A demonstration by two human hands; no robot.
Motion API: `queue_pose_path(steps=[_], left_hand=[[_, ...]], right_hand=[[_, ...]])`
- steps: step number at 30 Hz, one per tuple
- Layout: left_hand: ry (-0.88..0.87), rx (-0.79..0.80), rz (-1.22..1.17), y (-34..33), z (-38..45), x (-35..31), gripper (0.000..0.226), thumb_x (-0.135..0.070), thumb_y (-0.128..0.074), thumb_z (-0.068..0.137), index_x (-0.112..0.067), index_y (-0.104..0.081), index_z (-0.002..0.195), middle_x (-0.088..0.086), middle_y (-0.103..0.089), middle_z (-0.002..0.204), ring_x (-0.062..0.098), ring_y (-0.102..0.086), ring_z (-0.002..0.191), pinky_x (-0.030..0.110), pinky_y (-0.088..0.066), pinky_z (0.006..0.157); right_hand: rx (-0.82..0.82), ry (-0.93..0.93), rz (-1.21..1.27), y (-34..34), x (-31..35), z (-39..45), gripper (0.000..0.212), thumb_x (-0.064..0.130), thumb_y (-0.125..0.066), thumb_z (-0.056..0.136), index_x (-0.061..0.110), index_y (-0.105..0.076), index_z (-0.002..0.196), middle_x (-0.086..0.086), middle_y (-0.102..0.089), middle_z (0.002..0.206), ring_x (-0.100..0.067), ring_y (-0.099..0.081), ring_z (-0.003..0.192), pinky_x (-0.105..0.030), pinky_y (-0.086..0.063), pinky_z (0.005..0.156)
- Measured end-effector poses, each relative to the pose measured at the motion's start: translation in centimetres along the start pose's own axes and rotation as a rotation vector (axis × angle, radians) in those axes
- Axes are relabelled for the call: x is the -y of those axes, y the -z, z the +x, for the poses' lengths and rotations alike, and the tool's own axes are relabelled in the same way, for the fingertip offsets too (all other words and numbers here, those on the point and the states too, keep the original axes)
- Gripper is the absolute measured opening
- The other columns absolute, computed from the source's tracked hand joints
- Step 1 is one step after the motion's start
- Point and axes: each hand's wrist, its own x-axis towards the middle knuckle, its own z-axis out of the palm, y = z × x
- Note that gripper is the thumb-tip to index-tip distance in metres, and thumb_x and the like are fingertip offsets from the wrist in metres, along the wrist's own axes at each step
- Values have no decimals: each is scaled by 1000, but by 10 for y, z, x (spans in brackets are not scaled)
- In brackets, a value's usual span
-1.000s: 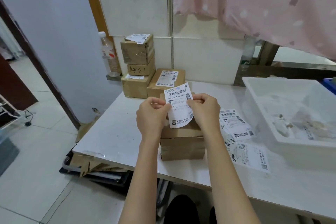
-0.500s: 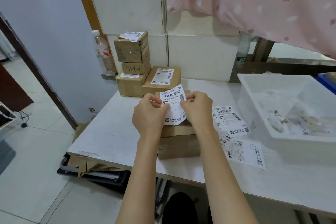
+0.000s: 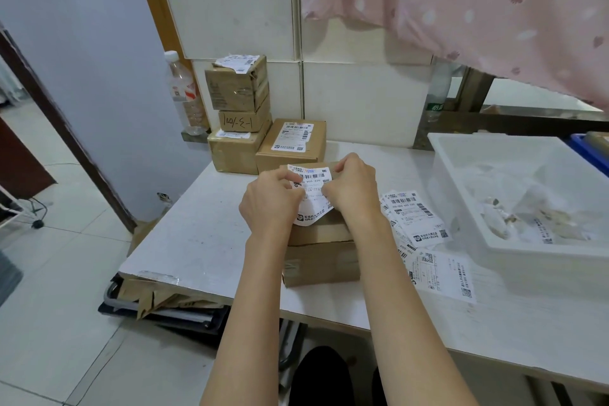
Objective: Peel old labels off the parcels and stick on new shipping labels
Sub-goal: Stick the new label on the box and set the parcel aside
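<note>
Near the white table's [image 3: 204,241] front edge: left hand [image 3: 268,201] and right hand [image 3: 354,189] both pinching a white printed paper shipping label [image 3: 309,204] over a stacked brown cardboard parcel [image 3: 321,260]. Probably light, floppy, sticky-backed; best held by edges.

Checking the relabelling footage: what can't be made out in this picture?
- Head view: fingertips of left hand and right hand hidden behind the shipping label.
- Top of the cardboard parcel: covered by label and hands.
- Label text: too small.
- White bin: cut off at right edge.
</note>
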Motion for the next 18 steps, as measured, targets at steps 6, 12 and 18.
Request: queue_pose_path(steps=[6, 12, 18], left_hand=[[8, -14, -12, -3, -1, -1, 11, -27, -74, 80, -30, -75, 90, -6, -73, 100, 17, -60, 92, 25, -36, 66], [-44, -92, 14, -8, -4, -1, 11, -35, -76, 80, -29, -76, 89, -4, -73, 94, 20, -64, 93, 27, -38, 66], [-86, -195, 100, -20, -6, 6, 14, -41, -70, 80, -32, -76, 90, -5, -68, 83, 16, -51, 88, 43, -29, 106]], right_hand=[[19, -9, -10, 1, -2, 2, 30, -3, -58, 81, 3, -53, 110, -3, -47, 95, -24, -53, 84, -30, -46, 69], [-11, 3, -8, -1, -10, 1, 27, 0, -63, 79, 8, -56, 104, 5, -50, 87, -23, -58, 86, -30, -46, 68], [-49, -39, -120, -1, -14, 1, 26, 13, -67, 80, 20, -57, 103, 4, -63, 98, -21, -59, 88, -28, -38, 67]])
